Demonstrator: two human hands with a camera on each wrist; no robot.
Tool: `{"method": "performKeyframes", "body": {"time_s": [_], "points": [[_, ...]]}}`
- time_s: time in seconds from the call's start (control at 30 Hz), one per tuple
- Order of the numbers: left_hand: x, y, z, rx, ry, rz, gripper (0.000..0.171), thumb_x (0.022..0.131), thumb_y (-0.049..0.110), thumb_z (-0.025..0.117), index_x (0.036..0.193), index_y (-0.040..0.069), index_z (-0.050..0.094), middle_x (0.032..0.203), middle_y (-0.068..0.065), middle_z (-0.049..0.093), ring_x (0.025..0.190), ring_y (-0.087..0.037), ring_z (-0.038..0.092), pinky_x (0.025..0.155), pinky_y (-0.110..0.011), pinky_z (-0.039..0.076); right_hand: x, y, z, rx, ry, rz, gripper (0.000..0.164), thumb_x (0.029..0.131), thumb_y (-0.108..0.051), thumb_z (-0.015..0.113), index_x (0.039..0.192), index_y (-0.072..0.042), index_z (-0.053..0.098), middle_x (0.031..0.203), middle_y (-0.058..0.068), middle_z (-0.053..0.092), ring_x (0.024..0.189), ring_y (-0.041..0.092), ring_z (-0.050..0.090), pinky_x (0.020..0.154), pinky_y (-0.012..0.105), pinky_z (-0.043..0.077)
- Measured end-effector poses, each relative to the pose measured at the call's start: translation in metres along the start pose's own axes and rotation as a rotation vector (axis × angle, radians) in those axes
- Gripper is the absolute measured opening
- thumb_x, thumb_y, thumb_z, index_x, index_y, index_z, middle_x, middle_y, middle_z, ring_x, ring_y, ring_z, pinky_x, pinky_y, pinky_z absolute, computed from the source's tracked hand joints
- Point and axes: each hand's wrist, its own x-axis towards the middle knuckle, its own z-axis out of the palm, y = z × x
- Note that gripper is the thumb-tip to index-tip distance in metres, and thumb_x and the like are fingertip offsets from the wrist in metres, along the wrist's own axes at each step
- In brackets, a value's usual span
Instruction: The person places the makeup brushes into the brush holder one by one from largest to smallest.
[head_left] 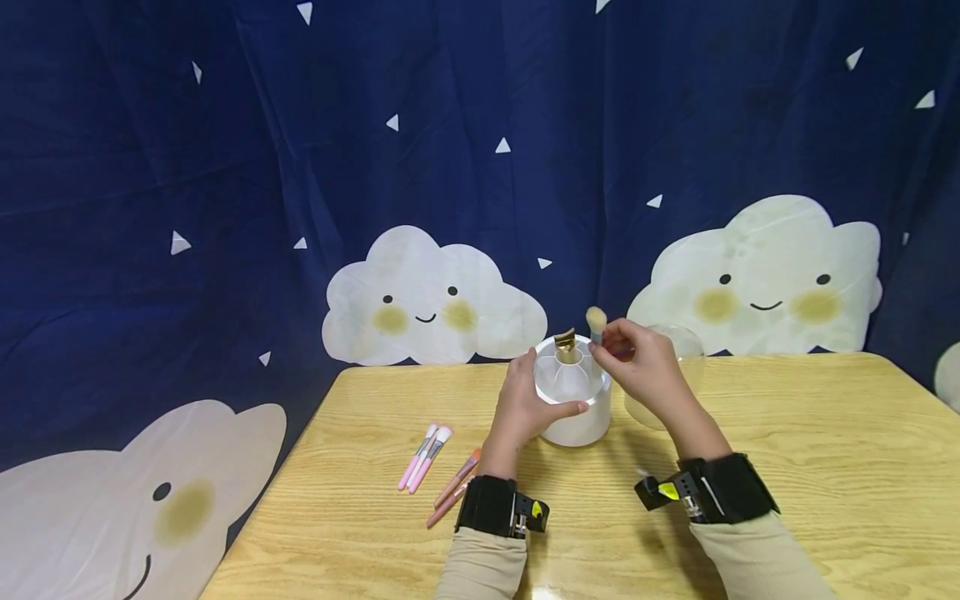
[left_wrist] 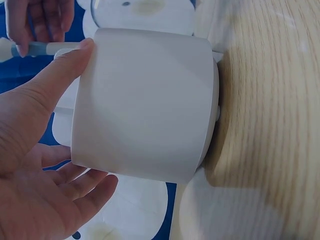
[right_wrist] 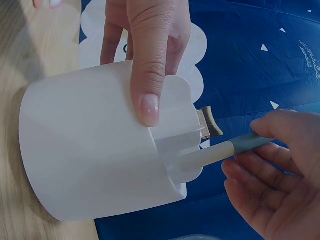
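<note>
Overall, the head view shows both hands occupied at a white round holder (head_left: pixel 577 429) on the worktop (head_left: pixel 322 542). The left hand (head_left: pixel 521 396) grasps the holder's side, thumb in front; its fingertips are hidden behind the wall. The right hand (head_left: pixel 641 358) pinches a makeup brush (head_left: pixel 596 321), pale bristles up, over the holder's right side; the fingers conceal its handle. A gold piece (head_left: pixel 567 347) stands at the holder's centre. A clear cover (head_left: pixel 693 367) behind the right wrist is partly masked and faint in outline. Two pink brushes (head_left: pixel 429 464) lie to the left; beside them, the peach-toned brushes (head_left: pixel 455 481) are partly covered by the left wrist strap (head_left: pixel 487 507).

In the left wrist view, the holder's visible wall is plain, bearing no marking. The right hand is cut off at the top left corner, and the brush's bristle end meets the left edge.

In the right wrist view, the brush's pale handle reaches into a compartment, its tip hard to make out; the bristles are hidden. Small white lettering (right_wrist: pixel 310 59) on the blue curtain (right_wrist: pixel 240 30) is too slanted and faint to read reliably
</note>
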Motion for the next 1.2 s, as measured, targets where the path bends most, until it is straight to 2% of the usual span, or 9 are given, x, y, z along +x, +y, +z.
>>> {"method": "performKeyframes", "body": {"time_s": [0.27, 0.6, 0.73, 1.0, 1.2], "points": [[0.0003, -0.0009, 0.0007, 0.002, -0.003, 0.002, 0.115, 0.070, 0.043, 0.093, 0.156, -0.001, 0.032, 0.153, -0.020, 0.041, 0.135, -0.032, 0.048, 0.110, -0.045, 0.044, -0.0004, 0.0051, 0.0022, -0.011, -0.067, 0.002, 0.017, 0.092, -0.009, 0.073, 0.102, 0.003, 0.067, 0.094, 0.018, 0.073, 0.085, 0.033, 0.072, 0.077, 0.048, 0.060], [0.0001, 0.0001, 0.0002, -0.001, -0.004, -0.003, 0.115, 0.069, 0.043, 0.093, 0.156, -0.001, 0.032, 0.153, -0.019, 0.041, 0.135, -0.032, 0.049, 0.110, -0.045, 0.044, -0.0012, 0.0081, 0.0019, -0.033, -0.138, 0.030, 0.015, 0.092, -0.011, 0.072, 0.099, 0.002, 0.067, 0.090, 0.015, 0.071, 0.084, 0.030, 0.070, 0.073, 0.042, 0.059], [0.0000, 0.0004, 0.0002, -0.009, -0.009, -0.013, 0.115, 0.070, 0.043, 0.093, 0.157, -0.001, 0.031, 0.154, -0.019, 0.040, 0.135, -0.032, 0.048, 0.109, -0.046, 0.044, -0.0012, 0.0087, 0.0013, -0.044, -0.157, 0.034, 0.016, 0.092, -0.011, 0.073, 0.098, 0.002, 0.067, 0.087, 0.013, 0.071, 0.082, 0.029, 0.069, 0.071, 0.039, 0.058], [-0.0007, 0.0020, -0.0015, -0.021, -0.009, -0.014, 0.115, 0.070, 0.042, 0.093, 0.157, 0.000, 0.031, 0.154, -0.018, 0.040, 0.135, -0.032, 0.048, 0.110, -0.046, 0.044, -0.0002, 0.0085, 0.0001, -0.077, -0.185, 0.030, 0.019, 0.091, -0.013, 0.075, 0.095, 0.004, 0.068, 0.086, 0.014, 0.072, 0.079, 0.028, 0.069, 0.072, 0.043, 0.059], [-0.0013, 0.0011, -0.0022, -0.028, -0.010, -0.010, 0.115, 0.070, 0.042, 0.093, 0.157, -0.001, 0.031, 0.154, -0.019, 0.039, 0.134, -0.032, 0.049, 0.108, -0.046, 0.045, 0.0003, 0.0101, 0.0002, -0.115, -0.211, 0.025, 0.016, 0.090, -0.013, 0.076, 0.092, 0.002, 0.070, 0.085, 0.012, 0.072, 0.075, 0.024, 0.066, 0.068, 0.037, 0.056]]}}
